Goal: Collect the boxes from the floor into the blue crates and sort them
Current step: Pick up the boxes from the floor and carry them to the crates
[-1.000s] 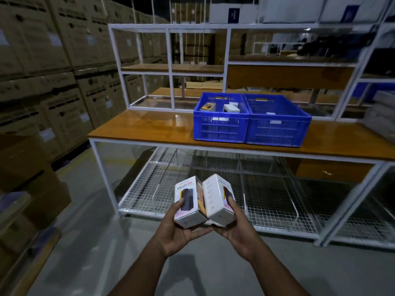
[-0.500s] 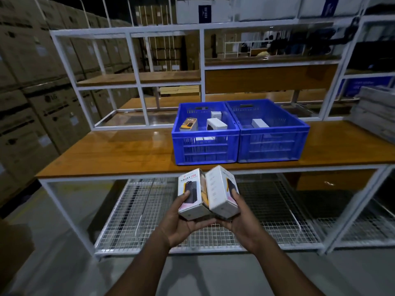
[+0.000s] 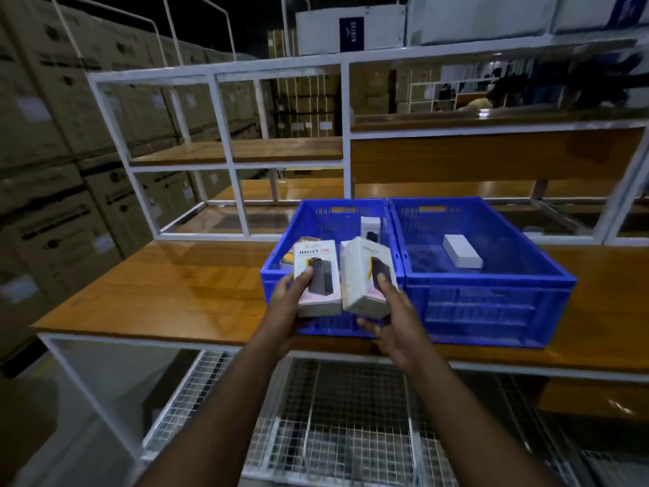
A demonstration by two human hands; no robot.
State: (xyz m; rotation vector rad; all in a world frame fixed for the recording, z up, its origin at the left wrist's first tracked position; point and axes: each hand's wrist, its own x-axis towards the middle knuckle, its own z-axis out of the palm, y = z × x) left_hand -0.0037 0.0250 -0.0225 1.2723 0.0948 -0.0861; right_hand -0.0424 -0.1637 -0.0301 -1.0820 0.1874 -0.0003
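Observation:
My left hand (image 3: pixel 286 307) grips a white Halley 20K box (image 3: pixel 316 272) with a dark power bank printed on it. Beside it, my right hand (image 3: pixel 395 319) grips a second white Halley box (image 3: pixel 361 275), tilted a little. Both boxes hang in front of the near wall of the left blue crate (image 3: pixel 326 219), which holds a small white box (image 3: pixel 370 228) and a yellow-edged box (image 3: pixel 288 259), partly hidden. The right blue crate (image 3: pixel 491 290) touches it and holds one plain white box (image 3: pixel 461 255).
The crates stand on a wooden table top (image 3: pixel 168 297) with a white metal frame (image 3: pixel 224 152) of shelves behind. A wire mesh shelf (image 3: pixel 333 434) lies below the top. Stacked brown cartons (image 3: pixel 52 152) fill the left side.
I have come closer to the table. Both hands have risen with their boxes from below the table edge to the front of the left crate.

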